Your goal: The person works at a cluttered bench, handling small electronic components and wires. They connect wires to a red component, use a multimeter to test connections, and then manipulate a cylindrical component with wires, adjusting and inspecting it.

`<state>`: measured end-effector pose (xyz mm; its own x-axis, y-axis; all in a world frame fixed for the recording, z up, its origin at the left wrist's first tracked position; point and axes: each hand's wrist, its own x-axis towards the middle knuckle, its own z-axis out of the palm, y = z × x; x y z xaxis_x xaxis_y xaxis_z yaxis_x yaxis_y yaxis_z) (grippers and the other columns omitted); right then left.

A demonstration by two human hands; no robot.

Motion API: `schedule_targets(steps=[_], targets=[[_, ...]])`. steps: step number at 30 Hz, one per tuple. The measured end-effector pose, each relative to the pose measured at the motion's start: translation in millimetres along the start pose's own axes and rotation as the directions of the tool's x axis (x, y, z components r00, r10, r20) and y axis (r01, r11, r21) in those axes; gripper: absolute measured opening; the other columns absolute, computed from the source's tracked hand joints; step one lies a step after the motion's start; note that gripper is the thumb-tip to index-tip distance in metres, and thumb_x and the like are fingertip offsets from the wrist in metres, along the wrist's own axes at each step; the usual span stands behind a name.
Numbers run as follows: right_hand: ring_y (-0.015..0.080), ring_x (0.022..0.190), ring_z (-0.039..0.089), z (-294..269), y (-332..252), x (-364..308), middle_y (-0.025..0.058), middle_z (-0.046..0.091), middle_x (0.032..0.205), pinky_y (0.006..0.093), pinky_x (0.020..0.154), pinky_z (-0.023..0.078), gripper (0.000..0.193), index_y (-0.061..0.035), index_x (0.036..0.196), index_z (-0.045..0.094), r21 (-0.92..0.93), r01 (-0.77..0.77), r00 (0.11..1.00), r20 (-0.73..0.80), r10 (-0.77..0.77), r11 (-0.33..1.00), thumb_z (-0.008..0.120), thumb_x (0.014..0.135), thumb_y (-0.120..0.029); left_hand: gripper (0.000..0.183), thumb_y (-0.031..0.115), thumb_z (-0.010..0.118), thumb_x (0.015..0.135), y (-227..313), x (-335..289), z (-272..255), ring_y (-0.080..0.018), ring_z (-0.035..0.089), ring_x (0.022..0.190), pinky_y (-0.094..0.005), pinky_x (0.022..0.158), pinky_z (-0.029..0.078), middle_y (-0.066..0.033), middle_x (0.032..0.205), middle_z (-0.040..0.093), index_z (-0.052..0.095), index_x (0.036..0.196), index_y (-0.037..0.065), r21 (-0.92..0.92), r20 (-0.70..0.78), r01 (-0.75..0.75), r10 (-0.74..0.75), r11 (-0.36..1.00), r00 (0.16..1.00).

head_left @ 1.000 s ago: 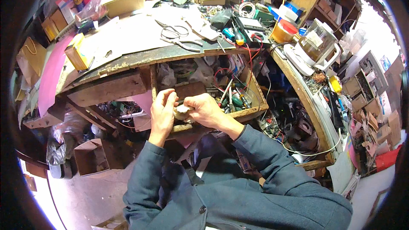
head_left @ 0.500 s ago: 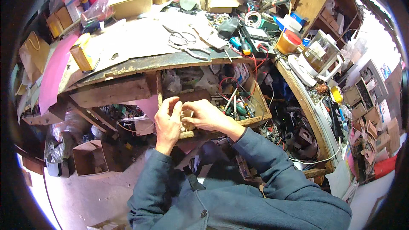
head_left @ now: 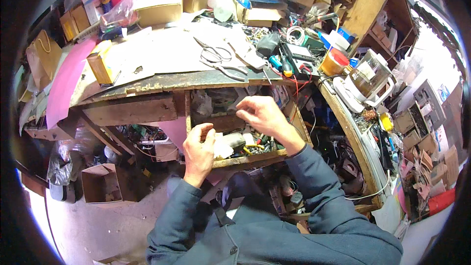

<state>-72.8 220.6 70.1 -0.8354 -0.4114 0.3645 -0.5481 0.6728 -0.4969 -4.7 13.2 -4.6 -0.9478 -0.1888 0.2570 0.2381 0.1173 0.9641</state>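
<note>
At the front left corner of the open wooden drawer (head_left: 245,160), my left hand (head_left: 197,154) is closed, thumb and fingers bent together. A pale, crumpled piece that looks like thin plastic (head_left: 222,147) shows against its thumb side and appears to be in its grip. My right hand (head_left: 270,120) is raised over the drawer's right half, fingers curled and thumb drawn in. Anything it pinches is too small to make out. Below it in the drawer lie a grey rounded object (head_left: 235,140) and several screwdrivers and hand tools (head_left: 265,141), partly covered by the hand.
On the bench above lie scissors (head_left: 216,55), pliers (head_left: 224,70) and a meter with red leads (head_left: 298,52). A coffee maker (head_left: 365,76) and a red-lidded jar (head_left: 334,62) stand to the right. An open carton (head_left: 102,184) sits on the floor at left.
My hands were together over the drawer's front edge. Now the right hand has moved up and right, away from the left, uncovering the pale piece. The view has shifted slightly.
</note>
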Motion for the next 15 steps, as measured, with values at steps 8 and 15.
schedule_targets(steps=[8,15], targets=[[0.022,0.073,0.069,-27.3,12.8,32.4,0.0127,0.072,0.081,0.0333,0.069,0.053,0.017,-0.0032,0.097,0.074,0.103,-0.08,0.994,-0.065,0.087,0.991,0.073,0.088,-0.018,0.017,0.011,0.064,0.096,2.5,-2.0,-2.4,-0.0139,0.069,0.082,-0.0296,0.074,0.054,-0.009,0.09,0.074,0.071,0.106,-0.001,0.06,0.034,-0.069,0.067,0.996,0.997],[0.0258,0.074,0.073,-35.9,38.9,89.0,0.0154,0.074,0.081,0.036,0.07,0.056,0.022,-0.0028,0.09,0.075,-0.053,-0.064,0.959,-0.28,0.047,0.997,0.07,0.086,-0.023,0.017,0.014,0.064,0.096,4.3,-5.4,-0.3,-0.0188,0.07,0.072,-0.0316,0.067,0.054,-0.0128,0.081,0.072,0.07,0.102,-0.001,0.062,0.078,-0.082,0.077,0.995,0.994]])
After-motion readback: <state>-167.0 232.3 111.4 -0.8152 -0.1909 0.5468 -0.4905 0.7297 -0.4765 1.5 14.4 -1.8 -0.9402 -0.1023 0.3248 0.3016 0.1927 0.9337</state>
